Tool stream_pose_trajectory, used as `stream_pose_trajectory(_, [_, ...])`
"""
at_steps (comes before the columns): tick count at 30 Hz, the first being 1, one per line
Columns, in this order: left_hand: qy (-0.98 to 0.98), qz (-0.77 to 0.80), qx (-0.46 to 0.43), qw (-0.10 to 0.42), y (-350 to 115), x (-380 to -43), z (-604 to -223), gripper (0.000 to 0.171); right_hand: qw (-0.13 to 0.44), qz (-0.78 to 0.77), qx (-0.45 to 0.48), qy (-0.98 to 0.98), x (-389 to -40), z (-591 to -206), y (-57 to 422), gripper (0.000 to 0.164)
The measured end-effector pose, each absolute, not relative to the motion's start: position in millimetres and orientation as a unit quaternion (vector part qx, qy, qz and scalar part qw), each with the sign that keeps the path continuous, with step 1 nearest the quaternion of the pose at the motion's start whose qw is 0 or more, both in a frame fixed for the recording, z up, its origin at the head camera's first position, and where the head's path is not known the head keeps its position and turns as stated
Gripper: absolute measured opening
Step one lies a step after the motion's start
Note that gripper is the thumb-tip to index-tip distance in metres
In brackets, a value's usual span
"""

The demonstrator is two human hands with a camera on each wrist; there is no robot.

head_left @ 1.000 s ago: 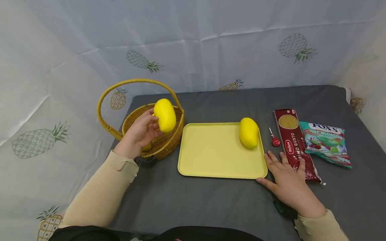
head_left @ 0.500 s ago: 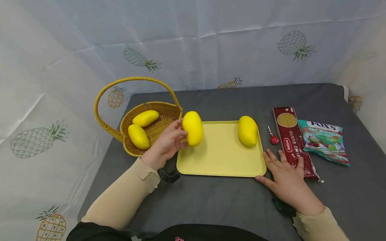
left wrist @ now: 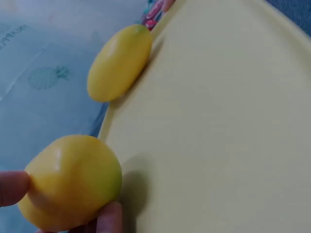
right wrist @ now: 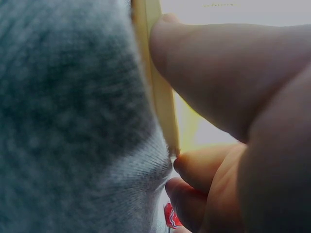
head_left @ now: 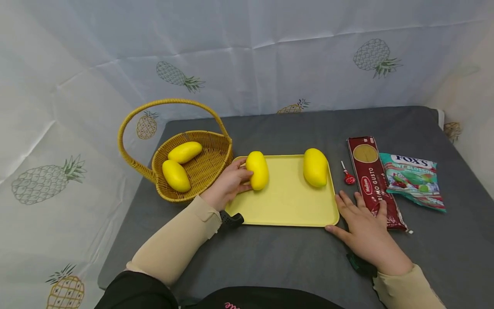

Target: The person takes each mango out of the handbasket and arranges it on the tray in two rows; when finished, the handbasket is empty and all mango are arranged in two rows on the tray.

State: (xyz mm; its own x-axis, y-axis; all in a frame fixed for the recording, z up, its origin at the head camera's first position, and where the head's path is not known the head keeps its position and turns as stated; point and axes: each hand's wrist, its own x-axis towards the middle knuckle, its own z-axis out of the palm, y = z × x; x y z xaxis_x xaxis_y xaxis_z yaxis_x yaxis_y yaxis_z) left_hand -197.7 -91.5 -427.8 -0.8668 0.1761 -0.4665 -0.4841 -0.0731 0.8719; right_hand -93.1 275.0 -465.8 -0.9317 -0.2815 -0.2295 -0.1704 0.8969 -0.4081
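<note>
Yellow mango [head_left: 257, 170] is grasped by the left hand [head_left: 230, 182] near the centre of the head view, with thumb and fingers placed round its left side; it is held over the left part of a pale yellow tray [head_left: 287, 210], and whether the tray is touched by it cannot be told. A wide stretch of tray surface is left between it and a second mango [head_left: 315, 167], which is set close to the upper right corner, by the rim. The tray's lower right corner is touched by the thumb of the right hand [head_left: 364, 234], whose fingers are spread and released, the outermost being laid over a dark red pack [head_left: 364, 171]. On that pack "Melissa" and "RIMO GUSTO" can be read; on the turquoise bag [head_left: 414, 182] beside it, at the right of the frame, "FOX'S" is printed above smaller, partly legible lettering. A red lollipop [head_left: 349, 178] is seen between tray and pack. At centre left, just beside the tray, two mangoes [head_left: 176, 176] are contained in a woven basket [head_left: 216, 159], grouped at its left side, with woven bottom exposed to their right; its tall handle is arched above.
</note>
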Motion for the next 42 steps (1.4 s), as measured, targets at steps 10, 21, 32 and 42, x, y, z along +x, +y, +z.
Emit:
stream_pose_trajectory(10, [0.692,0.672,-0.140,0.223,-85.0,-202.6,-428.6,0.062,0.136,-0.191,-0.122,0.965,-91.6,-461.8,273.1,0.108])
stream_pose_trajectory(21, [0.708,0.659,-0.153,0.204,-92.2,-200.3,-427.0,0.057,0.141,-0.193,-0.121,0.963,-92.6,-462.5,271.9,0.109])
stream_pose_trajectory(32, [0.719,0.649,-0.150,0.199,-92.8,-198.1,-419.8,0.069,0.133,-0.197,-0.124,0.963,-90.6,-465.8,271.6,0.108])
stream_pose_trajectory(42, [0.723,0.656,-0.119,0.181,-94.1,-189.5,-418.5,0.074,0.136,-0.192,-0.120,0.964,-91.0,-462.7,273.9,0.109])
